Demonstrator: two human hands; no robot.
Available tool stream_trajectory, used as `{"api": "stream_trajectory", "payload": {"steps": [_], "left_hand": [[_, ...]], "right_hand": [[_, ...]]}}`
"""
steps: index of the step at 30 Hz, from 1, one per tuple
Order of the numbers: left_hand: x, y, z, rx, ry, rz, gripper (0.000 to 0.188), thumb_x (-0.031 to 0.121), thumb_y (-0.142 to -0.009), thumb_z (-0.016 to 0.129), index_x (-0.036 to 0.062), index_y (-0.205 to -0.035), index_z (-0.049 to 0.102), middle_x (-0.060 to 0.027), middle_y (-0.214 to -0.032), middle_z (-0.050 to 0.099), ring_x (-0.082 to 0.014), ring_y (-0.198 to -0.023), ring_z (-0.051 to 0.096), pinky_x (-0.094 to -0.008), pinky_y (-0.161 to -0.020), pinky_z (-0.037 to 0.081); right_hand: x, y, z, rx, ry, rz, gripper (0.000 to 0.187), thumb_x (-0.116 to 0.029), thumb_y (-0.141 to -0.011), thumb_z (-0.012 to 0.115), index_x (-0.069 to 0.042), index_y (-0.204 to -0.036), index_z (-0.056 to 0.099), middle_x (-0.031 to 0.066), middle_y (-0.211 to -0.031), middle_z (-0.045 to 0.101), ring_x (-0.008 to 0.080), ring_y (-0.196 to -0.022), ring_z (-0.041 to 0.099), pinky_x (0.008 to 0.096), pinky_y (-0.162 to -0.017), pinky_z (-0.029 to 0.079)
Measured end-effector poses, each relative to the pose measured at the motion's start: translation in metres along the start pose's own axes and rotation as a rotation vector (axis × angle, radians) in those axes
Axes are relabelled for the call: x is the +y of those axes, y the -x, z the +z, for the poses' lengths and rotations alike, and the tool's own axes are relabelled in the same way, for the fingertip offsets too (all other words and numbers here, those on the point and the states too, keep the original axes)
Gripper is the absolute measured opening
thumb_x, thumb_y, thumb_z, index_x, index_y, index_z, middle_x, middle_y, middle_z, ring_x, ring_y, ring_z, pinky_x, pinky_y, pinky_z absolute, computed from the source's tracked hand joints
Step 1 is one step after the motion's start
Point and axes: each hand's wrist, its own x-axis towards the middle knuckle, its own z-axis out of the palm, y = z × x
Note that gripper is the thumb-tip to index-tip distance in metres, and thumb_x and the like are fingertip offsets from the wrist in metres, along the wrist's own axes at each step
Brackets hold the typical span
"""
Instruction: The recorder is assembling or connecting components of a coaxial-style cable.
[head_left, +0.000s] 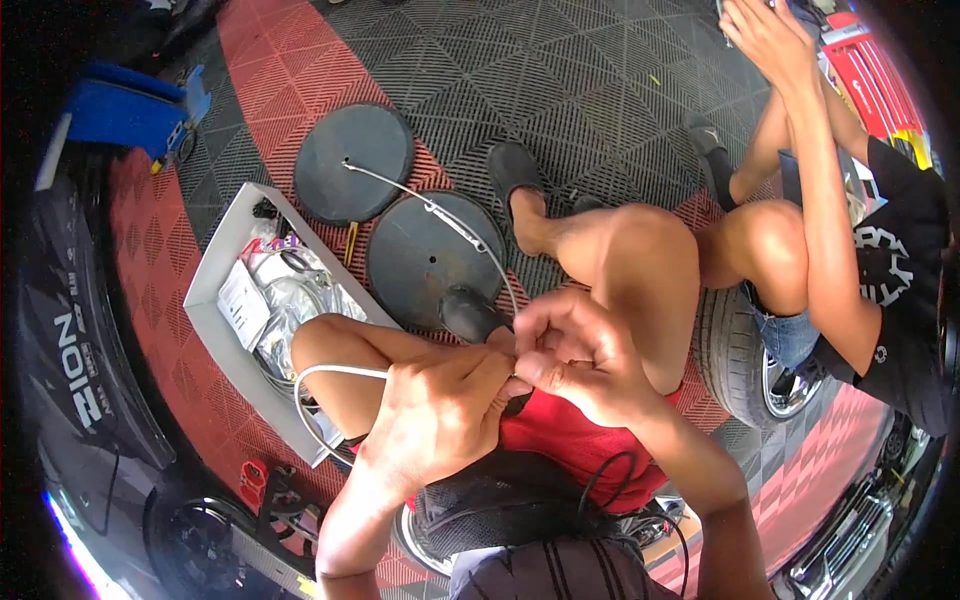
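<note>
Above my lap, my left hand point(435, 400) is closed around a white cable point(340, 369), which loops out to the left past my knee. My right hand point(580, 360) meets it fingertip to fingertip in a pinch; what lies between those fingers is too small to make out. From behind the right fingers a thin cable with a silver metal fitting point(455, 224) runs forward over two round black discs point(440, 290). Whether it joins the white cable is hidden by my hands.
Left of my knee, a white open box point(225, 250) holds bagged parts and cables. Another person point(820, 240) sits at right, hands raised, beside a wheel with tyre point(735, 340). A dark car point(80, 350) stands at left; a blue stand point(125, 110) is at far left.
</note>
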Motion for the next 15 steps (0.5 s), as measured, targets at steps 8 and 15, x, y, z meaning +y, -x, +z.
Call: {"api": "stream_trajectory", "payload": {"steps": [8, 15], "left_hand": [[0.004, 0.014, 0.009, 0.032, 0.022, -0.013, 0.013, 0.012, -0.081, 0.071, 0.0039, -0.083, 0.061, -0.0103, -0.072, 0.063, -0.0283, -0.062, 0.065, -0.0392, -0.050, 0.051], [0.012, -0.004, 0.017, 0.100, -0.005, 0.038, 0.012, 0.011, -0.081, 0.070, 0.0034, -0.084, 0.061, -0.0105, -0.072, 0.063, -0.0277, -0.063, 0.065, -0.0390, -0.050, 0.051]], "right_hand": [[0.017, 0.000, -0.004, -0.116, -0.296, 0.147, 0.070, -0.059, -0.098, 0.037, 0.001, -0.133, 0.047, 0.0156, -0.121, 0.058, 0.0215, -0.111, 0.057, 0.0384, -0.098, 0.045], [0.011, 0.008, -0.012, -0.019, -0.348, 0.019, 0.059, -0.048, -0.102, 0.039, 0.000, -0.135, 0.043, 0.0184, -0.121, 0.059, 0.0276, -0.115, 0.058, 0.0407, -0.099, 0.048]]}}
